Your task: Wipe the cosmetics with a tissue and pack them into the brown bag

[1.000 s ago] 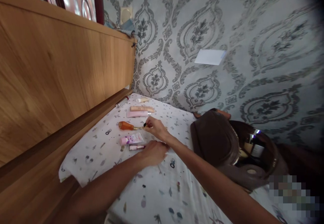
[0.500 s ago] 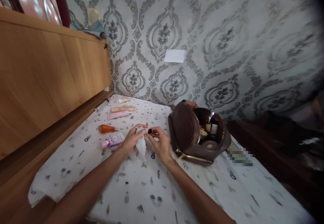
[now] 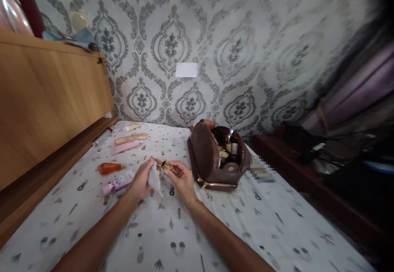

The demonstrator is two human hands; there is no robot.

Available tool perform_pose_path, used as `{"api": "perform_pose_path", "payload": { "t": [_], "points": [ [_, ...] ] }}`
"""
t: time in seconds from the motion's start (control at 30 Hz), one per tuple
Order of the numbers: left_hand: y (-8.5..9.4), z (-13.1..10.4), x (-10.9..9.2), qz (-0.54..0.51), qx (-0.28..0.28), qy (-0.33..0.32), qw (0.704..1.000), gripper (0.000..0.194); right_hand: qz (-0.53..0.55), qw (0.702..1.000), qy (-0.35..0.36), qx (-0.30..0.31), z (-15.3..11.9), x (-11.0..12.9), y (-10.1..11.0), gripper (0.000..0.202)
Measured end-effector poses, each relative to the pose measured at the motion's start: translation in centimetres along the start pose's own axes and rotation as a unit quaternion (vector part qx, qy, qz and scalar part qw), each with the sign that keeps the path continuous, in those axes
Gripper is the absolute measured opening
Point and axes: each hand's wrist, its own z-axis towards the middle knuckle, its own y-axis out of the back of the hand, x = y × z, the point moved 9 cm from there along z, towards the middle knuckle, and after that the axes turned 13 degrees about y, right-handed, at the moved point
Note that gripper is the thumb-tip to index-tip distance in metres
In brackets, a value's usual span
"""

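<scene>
Small gold cap (image 3: 168, 166) was btwn the 2 hands, over the printed sheet (image 3: 172, 227), left of the brown bag (image 3: 201, 151). Long axis ran roughly L-R, a bit lower at the R end; dark end pointed L, twd the cloth side. R hand (image 3: 183, 181) had it pinched btwn thumb & fingers, narrow grip. L hand (image 3: 143, 179) had a white cloth (image 3: 155, 178) bunched in its fingers, a corner hanging down; couldn't tell if L fingertips touched the cap. Orange bottle (image 3: 110, 168) lay on its side left of the hands, thin tip pointing R, purple-white tube (image 3: 118, 181) just nearer.

Vs 0.5 s ago: cap's dark end had faced more twd the camera, now more of its gold side showed. Vs 1 s ago: R hand had been at the bottle's tip, now well apart. View also swung R, so bag & bottle sat further left in pic.
</scene>
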Motion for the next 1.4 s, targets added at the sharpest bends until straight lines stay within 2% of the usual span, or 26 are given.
{"api": "perform_pose_path", "payload": {
  "t": [0.23, 0.37, 0.53, 0.63, 0.83, 1.0, 1.1, 1.23, 1.3, 1.4],
  "points": [
    [1.1, -0.3, 0.0, 0.068, -0.098, 0.005, 0.993, 0.051, 0.007, 0.999, -0.027, -0.038, -0.4, -0.6, 0.7, 0.034],
    [1.1, -0.5, 0.0, 0.110, -0.118, 0.012, 0.987, 0.046, 0.028, 0.998, -0.032, -0.052, -0.4, -0.8, 1.0, 0.035],
    [0.7, -0.9, 0.0, 0.176, -0.128, 0.024, 0.976, 0.052, 0.021, 0.998, -0.014, -0.060, -0.3, 0.1, 1.3, 0.033],
    [0.2, -0.9, 0.2, 0.189, -0.113, 0.028, 0.975, 0.052, 0.017, 0.998, 0.002, -0.057, -0.1, 0.8, 1.3, 0.036],
    [-1.0, -0.6, 0.5, 0.186, -0.026, 0.029, 0.982, 0.044, 0.040, 0.998, 0.010, -0.036, 0.2, 1.7, 0.9, 0.043],
    [-1.5, -0.9, 0.5, 0.178, -0.002, 0.045, 0.983, 0.043, 0.047, 0.998, 0.017, -0.042, 0.6, 2.7, 0.8, 0.040],
    [-1.8, -0.9, 0.8, 0.171, 0.012, 0.051, 0.984, 0.043, 0.052, 0.998, 0.022, -0.040, 1.1, 4.4, 0.9, 0.040],
    [-1.4, -0.6, 1.4, 0.176, -0.005, 0.070, 0.982, 0.052, 0.022, 0.999, 0.044, -0.023, 2.6, 8.6, 2.5, 0.034],
    [-1.0, -0.5, 1.4, 0.181, -0.024, 0.073, 0.981, 0.056, -0.017, 0.998, 0.066, -0.009, 3.8, 11.3, 3.9, 0.031],
    [-0.4, -0.4, 1.2, 0.180, -0.050, 0.070, 0.980, 0.057, -0.095, 0.989, 0.110, -0.013, 6.0, 15.3, 7.2, 0.030]
  ]
}}
